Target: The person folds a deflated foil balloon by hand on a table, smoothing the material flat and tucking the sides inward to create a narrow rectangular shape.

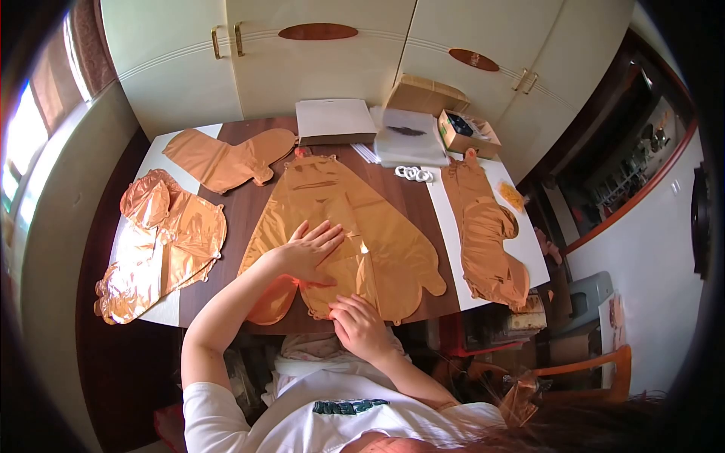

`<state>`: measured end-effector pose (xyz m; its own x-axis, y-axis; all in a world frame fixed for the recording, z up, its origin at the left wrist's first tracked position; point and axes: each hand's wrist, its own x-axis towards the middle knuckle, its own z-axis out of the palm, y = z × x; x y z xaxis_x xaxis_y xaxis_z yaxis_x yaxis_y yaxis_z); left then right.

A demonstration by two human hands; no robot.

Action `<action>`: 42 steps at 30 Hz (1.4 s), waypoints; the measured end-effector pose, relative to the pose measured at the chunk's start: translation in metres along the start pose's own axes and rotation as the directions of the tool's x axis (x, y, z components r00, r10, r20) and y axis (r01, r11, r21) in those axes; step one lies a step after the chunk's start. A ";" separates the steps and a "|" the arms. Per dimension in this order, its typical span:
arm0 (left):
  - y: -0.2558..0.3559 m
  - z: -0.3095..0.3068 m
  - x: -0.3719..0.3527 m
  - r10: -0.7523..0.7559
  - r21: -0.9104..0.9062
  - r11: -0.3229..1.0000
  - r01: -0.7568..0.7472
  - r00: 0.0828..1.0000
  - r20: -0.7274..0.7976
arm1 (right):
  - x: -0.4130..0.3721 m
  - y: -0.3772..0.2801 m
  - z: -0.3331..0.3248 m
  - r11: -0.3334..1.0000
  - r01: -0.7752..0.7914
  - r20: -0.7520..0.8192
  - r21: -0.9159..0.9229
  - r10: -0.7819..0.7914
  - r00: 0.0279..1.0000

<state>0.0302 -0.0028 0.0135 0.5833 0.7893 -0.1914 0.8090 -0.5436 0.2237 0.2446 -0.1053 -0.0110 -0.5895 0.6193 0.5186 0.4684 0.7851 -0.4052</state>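
A large flat foil balloon (385, 249) in shiny copper-orange lies spread across the middle of the table. My left hand (308, 255) rests flat on it, fingers outstretched and pointing to the right. At the balloon's near edge, my right hand (359, 326) has its fingers curled in, with thumb and fingertips closed on the foil. A rounded foil lobe (270, 300) sticks out below my left forearm. Part of the balloon's left side is covered by my hand and arm.
More flat foil pieces lie at the back left (226, 160), left (170, 241) and right (483, 234). Along the back stand a white box (336, 121), plastic bags (408, 137), white rings (414, 174) and a small open box (468, 136). A yellow pile (511, 196) is at right.
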 end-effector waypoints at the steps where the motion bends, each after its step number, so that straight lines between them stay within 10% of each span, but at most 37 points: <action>1: 0.001 -0.002 0.000 -0.001 -0.007 1.000 0.001 1.000 0.012 | 0.000 0.000 -0.001 1.000 0.004 0.008 0.007 -0.004 1.000; 18: 0.000 -0.001 0.002 -0.010 0.010 1.000 0.010 0.999 0.035 | 0.012 0.007 -0.030 0.981 0.022 0.051 0.194 -0.033 0.998; 21: 0.000 -0.001 0.002 -0.012 0.004 1.000 0.012 0.999 0.052 | 0.016 0.047 -0.043 0.988 0.052 0.123 -0.145 -0.035 0.992; 42: 0.002 -0.007 0.002 0.013 0.017 1.000 -0.014 0.997 0.082 | 0.024 0.100 -0.051 0.986 0.037 0.338 -0.160 0.019 0.941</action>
<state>0.0322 0.0000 0.0204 0.5975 0.7565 -0.2659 0.8018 -0.5594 0.2100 0.3105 -0.0119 -0.0007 -0.7680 0.5993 0.2261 0.5452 0.7969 -0.2603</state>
